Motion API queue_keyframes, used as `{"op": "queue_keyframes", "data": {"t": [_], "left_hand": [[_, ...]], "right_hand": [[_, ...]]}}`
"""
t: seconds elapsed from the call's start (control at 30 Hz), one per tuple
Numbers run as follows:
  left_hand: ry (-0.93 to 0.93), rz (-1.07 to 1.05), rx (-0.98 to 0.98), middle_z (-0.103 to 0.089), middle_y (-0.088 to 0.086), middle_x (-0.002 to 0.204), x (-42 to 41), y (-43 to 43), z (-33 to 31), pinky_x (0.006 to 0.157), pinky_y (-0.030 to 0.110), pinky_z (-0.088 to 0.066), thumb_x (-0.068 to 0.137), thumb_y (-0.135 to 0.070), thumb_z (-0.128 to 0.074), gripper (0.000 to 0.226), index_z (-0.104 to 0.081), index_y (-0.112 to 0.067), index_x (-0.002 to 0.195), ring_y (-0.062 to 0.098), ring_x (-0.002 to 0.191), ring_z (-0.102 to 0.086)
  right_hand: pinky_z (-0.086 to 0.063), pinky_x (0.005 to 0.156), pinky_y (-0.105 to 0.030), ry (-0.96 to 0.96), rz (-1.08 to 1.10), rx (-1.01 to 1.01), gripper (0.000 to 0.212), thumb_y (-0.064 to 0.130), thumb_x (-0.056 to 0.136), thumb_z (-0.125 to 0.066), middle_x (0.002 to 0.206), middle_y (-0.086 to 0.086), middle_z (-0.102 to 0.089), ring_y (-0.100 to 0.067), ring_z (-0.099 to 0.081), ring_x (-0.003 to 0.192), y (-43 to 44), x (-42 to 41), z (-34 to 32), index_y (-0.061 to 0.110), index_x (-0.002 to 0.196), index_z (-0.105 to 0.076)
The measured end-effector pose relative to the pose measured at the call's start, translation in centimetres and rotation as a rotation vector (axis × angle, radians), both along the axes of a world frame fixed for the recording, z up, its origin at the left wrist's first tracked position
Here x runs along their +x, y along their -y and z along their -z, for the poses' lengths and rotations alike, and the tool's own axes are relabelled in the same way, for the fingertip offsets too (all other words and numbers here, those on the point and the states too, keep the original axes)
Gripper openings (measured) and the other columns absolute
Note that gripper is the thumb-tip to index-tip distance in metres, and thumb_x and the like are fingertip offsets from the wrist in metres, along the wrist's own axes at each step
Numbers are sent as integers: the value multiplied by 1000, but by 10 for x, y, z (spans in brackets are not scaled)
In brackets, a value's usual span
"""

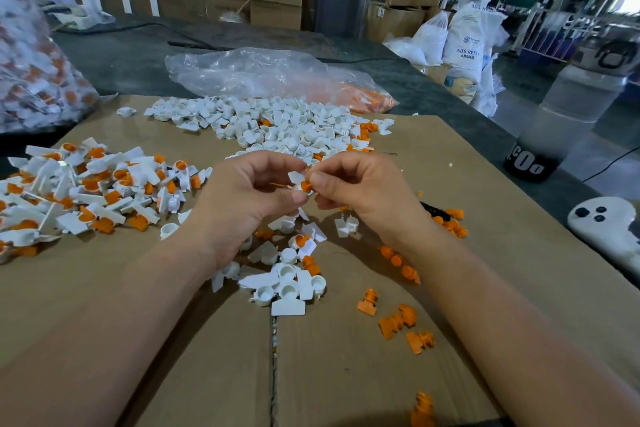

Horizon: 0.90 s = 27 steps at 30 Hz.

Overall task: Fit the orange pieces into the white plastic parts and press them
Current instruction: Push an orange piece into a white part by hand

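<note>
Even indoor light, soft shadows, bright glare far right, wide-angle bending and blur at edges.

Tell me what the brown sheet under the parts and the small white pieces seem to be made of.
The flat brown sheet looks like corrugated cardboard: matte, with a rough seam between two flaps. The small white cupped pieces seem to be moulded plastic: smooth, faintly shiny, alike in shape.

Matt brown cardboard (346,374), smooth white plastic parts (277,125), crinkled glossy clear bag (249,69)
</note>
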<state>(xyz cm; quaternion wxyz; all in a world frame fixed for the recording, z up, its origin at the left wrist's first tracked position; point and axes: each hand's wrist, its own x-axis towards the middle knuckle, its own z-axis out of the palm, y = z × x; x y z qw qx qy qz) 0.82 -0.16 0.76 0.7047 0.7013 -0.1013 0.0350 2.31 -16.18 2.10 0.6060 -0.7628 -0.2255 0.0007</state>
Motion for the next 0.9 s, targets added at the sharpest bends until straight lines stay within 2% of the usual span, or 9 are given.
{"op": "queue_keyframes", "data": {"t": [0.13, 0.23, 0.37, 0.47, 0.57, 0.7, 0.77, 0.83, 0.9], "left_hand": [[56, -50, 21, -71, -4, 70, -2, 2, 0, 60, 16, -53, 56, -8, -73, 31, -64, -18, 84, 10, 63, -66], [95, -107, 67, -69, -11, 69, -2, 1, 0, 64, 17, -54, 52, -18, -74, 32, -65, -24, 82, 5, 65, -64], [151, -136, 144, -66, -18, 68, -2, 1, 1, 64, 16, -52, 62, -5, -77, 31, -63, -27, 79, -1, 65, -60], [160, -120, 152, -68, -14, 70, -2, 1, 1, 66, 19, -53, 67, 7, -73, 35, -64, -24, 81, 4, 69, -61], [112, -73, 43, -69, -6, 69, -1, -2, -1, 62, 20, -56, 74, 18, -60, 35, -65, -16, 83, 7, 65, -64], [44, -20, 82, -69, 1, 66, -2, -3, -2, 55, 19, -54, 71, -10, -70, 10, -66, -12, 80, 13, 57, -65], [38, -18, 107, -69, 1, 64, -3, -2, -2, 52, 18, -54, 71, -10, -69, 9, -66, -10, 80, 13, 54, -65], [41, -33, 121, -69, 1, 61, -2, -2, -2, 50, 18, -53, 76, -3, -68, 7, -65, -9, 77, 13, 52, -65], [26, -42, 108, -67, 2, 57, -1, -1, -2, 49, 18, -53, 77, 0, -67, 9, -64, -8, 74, 13, 50, -65]], "right_hand": [[-56, 63, -26, -184, 33, 98, 14, 17, 75, -70, 66, 0, -65, -12, -63, 60, -2, 2, 3, 10, 81, -59], [-57, 66, -28, -293, -31, 114, 15, 24, 77, -65, 69, -2, -68, -14, -65, 64, -3, 3, 3, 10, 82, -61], [-57, 66, -25, -361, -118, 140, 9, 16, 87, -56, 70, -4, -68, -15, -67, 66, -4, 3, 3, 11, 89, -62], [-57, 66, -24, -318, -118, 125, 9, 10, 87, -55, 70, -2, -67, -11, -65, 63, -3, 2, 1, 9, 92, -62], [-54, 71, -21, -171, -63, -25, 17, 6, 89, -54, 83, -6, -66, -9, -63, 68, 0, 1, 1, 4, 103, -63], [-52, 86, -24, -6, -38, -242, 33, 12, 91, -54, 105, -4, -67, -9, -62, 88, -3, -3, 0, 8, 123, -57], [-49, 91, -26, 37, -32, -293, 35, 16, 91, -55, 116, -4, -65, -4, -60, 94, -4, -5, -1, 12, 126, -55], [-49, 92, -31, 48, -28, -309, 36, 18, 91, -55, 114, -4, -65, -5, -60, 94, -5, -5, 0, 12, 126, -55], [-50, 90, -39, 56, -23, -311, 33, 19, 90, -56, 98, 1, -67, -14, -64, 90, -6, -5, 0, 14, 123, -55]]}}
